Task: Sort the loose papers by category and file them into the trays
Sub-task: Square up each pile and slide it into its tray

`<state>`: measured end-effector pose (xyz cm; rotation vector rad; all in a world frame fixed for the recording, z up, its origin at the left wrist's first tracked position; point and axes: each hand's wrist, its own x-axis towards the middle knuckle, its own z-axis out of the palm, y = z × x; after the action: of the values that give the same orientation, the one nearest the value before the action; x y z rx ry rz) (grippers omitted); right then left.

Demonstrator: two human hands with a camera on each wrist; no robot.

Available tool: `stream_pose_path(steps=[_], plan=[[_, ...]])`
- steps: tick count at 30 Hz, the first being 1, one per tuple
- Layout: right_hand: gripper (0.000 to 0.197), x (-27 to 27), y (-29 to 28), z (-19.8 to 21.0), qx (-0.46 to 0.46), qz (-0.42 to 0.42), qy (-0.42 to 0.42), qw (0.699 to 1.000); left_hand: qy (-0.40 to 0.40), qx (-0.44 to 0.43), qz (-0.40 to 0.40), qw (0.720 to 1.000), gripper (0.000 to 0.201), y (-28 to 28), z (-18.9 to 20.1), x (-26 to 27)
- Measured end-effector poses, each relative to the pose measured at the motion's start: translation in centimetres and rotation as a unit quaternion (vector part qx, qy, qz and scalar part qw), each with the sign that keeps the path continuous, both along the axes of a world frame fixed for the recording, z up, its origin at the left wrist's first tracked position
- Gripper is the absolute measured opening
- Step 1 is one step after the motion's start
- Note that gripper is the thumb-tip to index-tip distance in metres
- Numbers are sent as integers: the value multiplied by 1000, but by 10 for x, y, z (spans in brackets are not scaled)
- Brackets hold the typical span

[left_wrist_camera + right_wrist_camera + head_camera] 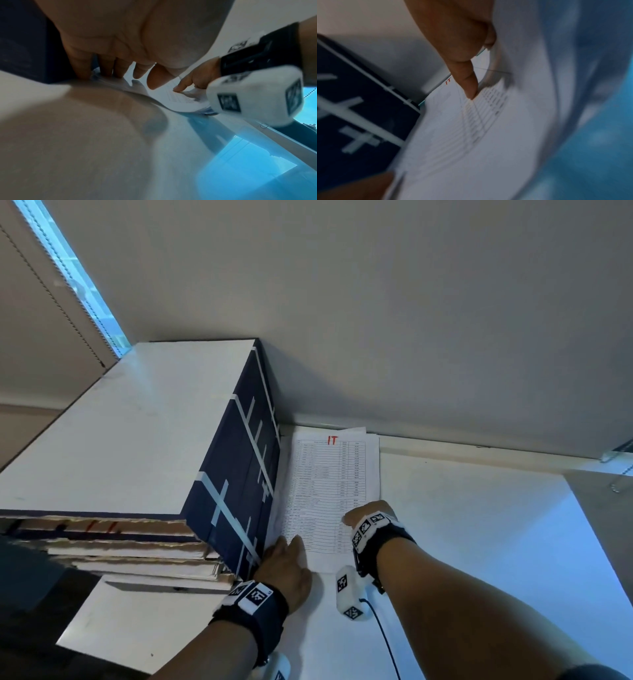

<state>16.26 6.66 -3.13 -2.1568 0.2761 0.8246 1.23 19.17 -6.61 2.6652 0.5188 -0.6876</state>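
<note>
Your stack of white printed papers (330, 491), the top sheet marked "IT" in red, lies flat on the white table (479, 525), right beside the dark blue tray box with white tape strips (239, 474). Your left hand (286, 568) rests on the near left corner, fingers straight. Your right hand (368, 513) holds the right edge, thumb (469, 83) pressing on top; the other fingers are hidden.

White table (479, 542): papers (329, 491), trays (236, 474).

Dim, bluish light enters from a window (73, 278) at upper left; both wrist views are blurred and warped.
</note>
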Motion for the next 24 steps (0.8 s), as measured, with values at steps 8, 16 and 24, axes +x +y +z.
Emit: stream_pose_path(steps=[8, 16, 24], plan=[[38, -13, -3, 14, -71, 77, -31, 994, 5, 5, -8, 1000, 69, -6, 1, -2], [10, -27, 11, 5, -216, 174, -103, 955, -2, 1, -12, 1000, 70, -5, -4, -3], [42, -10, -23, -31, -30, 27, -105, 994, -26, -78, 67, 994, 41, -13, 21, -3]])
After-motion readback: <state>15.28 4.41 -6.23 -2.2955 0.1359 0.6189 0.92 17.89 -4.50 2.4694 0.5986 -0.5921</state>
